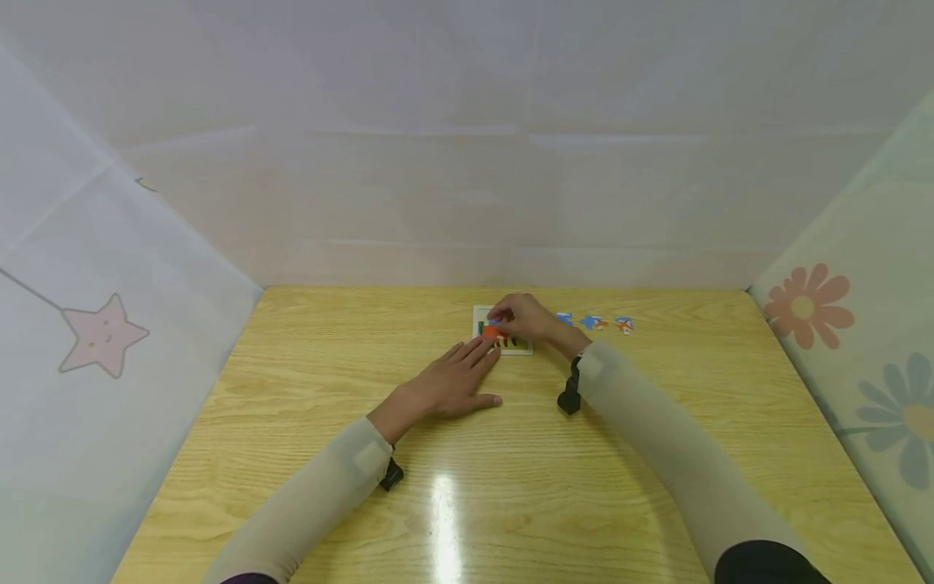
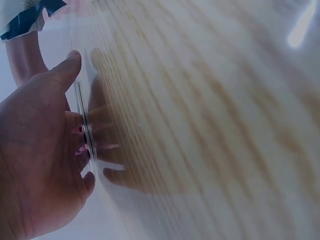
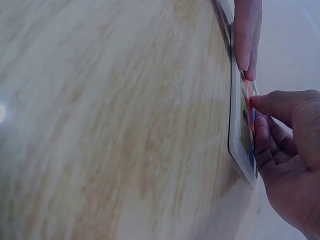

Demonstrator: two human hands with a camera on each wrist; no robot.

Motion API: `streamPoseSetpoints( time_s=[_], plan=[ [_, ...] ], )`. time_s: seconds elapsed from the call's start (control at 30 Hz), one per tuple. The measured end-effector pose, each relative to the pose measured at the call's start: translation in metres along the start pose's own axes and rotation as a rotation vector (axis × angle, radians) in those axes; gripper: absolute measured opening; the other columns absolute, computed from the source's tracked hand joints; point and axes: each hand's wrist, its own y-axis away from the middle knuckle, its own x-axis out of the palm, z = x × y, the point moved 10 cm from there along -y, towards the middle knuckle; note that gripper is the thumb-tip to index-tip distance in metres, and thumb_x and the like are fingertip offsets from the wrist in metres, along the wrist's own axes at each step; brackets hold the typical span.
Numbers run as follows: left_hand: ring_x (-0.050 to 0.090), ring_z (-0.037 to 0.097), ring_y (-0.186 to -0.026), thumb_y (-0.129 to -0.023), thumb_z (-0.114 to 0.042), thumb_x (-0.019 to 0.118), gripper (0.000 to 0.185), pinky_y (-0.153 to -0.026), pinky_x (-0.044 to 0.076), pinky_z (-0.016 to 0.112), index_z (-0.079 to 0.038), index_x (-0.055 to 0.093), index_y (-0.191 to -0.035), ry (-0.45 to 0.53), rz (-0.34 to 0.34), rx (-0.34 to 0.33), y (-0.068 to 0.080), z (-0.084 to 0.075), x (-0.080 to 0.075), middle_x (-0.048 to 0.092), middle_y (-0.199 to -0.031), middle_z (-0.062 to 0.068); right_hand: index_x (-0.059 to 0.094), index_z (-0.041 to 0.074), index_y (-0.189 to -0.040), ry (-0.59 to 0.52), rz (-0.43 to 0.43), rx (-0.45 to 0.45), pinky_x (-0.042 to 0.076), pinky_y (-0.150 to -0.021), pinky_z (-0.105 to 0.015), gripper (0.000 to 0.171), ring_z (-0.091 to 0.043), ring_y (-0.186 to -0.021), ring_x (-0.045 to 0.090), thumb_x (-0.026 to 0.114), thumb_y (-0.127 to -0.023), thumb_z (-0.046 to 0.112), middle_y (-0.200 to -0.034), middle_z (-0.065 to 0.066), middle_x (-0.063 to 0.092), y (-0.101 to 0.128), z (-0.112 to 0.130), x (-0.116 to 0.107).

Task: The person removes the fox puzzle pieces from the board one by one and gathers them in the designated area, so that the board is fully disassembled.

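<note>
Puzzle board (image 1: 477,320) lies near the middle of the counter's (image 1: 328,341) far edge. The left hand (image 1: 458,383) stretches out, fingers straight, thumb apart, fingertips at the board's near left corner. The right hand (image 1: 529,316), fingers curled, pinches an orange-red piece (image 1: 490,331) at the board. Loose pieces (image 1: 593,323) lie past its right edge.

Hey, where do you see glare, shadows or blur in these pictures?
Head view: a streak of glare on the table, bottom middle; loose puzzle pieces lack crisp detail. Left wrist view: a glare spot at top right; a dark reflection or shadow beside the left hand. Right wrist view: glare at the left edge; wood grain looks blurred.
</note>
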Motion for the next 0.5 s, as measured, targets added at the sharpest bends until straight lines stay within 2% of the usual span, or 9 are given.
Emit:
streamPoseSetpoints(
  time_s=[0.23,0.5],
  plan=[
    [0.011,0.032,-0.164,-0.108,-0.067,0.040,0.088,-0.132,0.015,0.050,-0.011,0.018,-0.171,-0.018,-0.011,0.006,-0.0005,-0.0009,-0.0019,0.008,-0.178,0.012,0.076,-0.003,-0.124,-0.002,0.003,-0.002,0.061,-0.085,-0.038,0.024,-0.024,-0.096,0.070,0.067,-0.102,0.001,-0.116,-0.016,0.070,0.0000,-0.0011,0.0027],
    [0.011,0.031,-0.164,-0.107,-0.068,0.040,0.088,-0.132,0.015,0.050,-0.011,0.017,-0.171,-0.020,-0.004,0.006,-0.0009,0.0003,-0.0029,0.007,-0.178,0.011,0.076,0.000,-0.119,0.014,0.015,0.011,0.060,-0.084,-0.036,0.019,-0.021,-0.092,0.070,0.070,-0.101,0.004,-0.113,-0.014,0.070,-0.0035,0.0003,0.0036]
  ],
)
